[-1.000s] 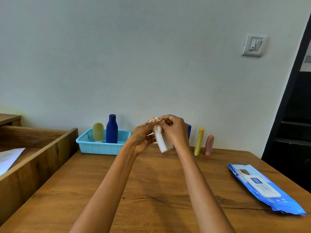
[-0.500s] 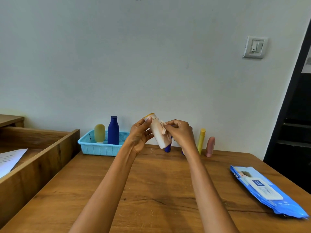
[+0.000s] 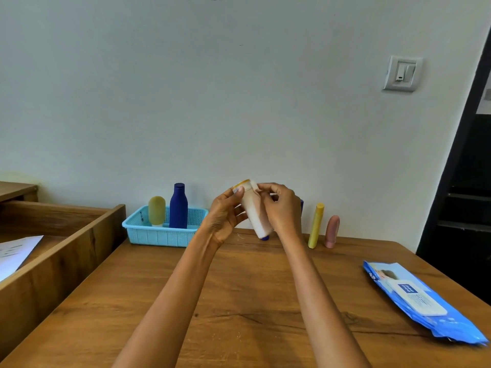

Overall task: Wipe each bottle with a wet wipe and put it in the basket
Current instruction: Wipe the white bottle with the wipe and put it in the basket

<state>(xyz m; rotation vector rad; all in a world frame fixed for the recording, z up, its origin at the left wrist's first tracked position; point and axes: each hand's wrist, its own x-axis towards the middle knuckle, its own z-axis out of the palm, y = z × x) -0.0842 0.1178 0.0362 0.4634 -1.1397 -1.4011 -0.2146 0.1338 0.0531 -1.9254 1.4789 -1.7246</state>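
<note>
My left hand (image 3: pixel 225 216) grips a white bottle with a yellow cap (image 3: pixel 252 208), tilted, above the back of the wooden table (image 3: pixel 239 301). My right hand (image 3: pixel 283 208) pinches a wet wipe (image 3: pixel 255 187) against the bottle's upper side. The light blue basket (image 3: pixel 159 235) stands at the back left and holds a dark blue bottle (image 3: pixel 178 205) and a yellowish-green bottle (image 3: pixel 156 210). A yellow tube (image 3: pixel 316 225) and a pink bottle (image 3: pixel 332 231) stand upright by the wall to the right. A blue bottle (image 3: pixel 264 237) is mostly hidden behind my hands.
A blue pack of wet wipes (image 3: pixel 417 298) lies on the table's right side. A wooden tray-like frame (image 3: pixel 61 251) with a sheet of paper (image 3: pixel 16 253) borders the left. A dark doorway (image 3: pixel 467 195) is at the right; a wall switch (image 3: pixel 402 73) hangs above.
The bottle has turned from nearly upright to tilted, cap toward the left. My right hand has slid the wipe along it, down and back toward the cap.
</note>
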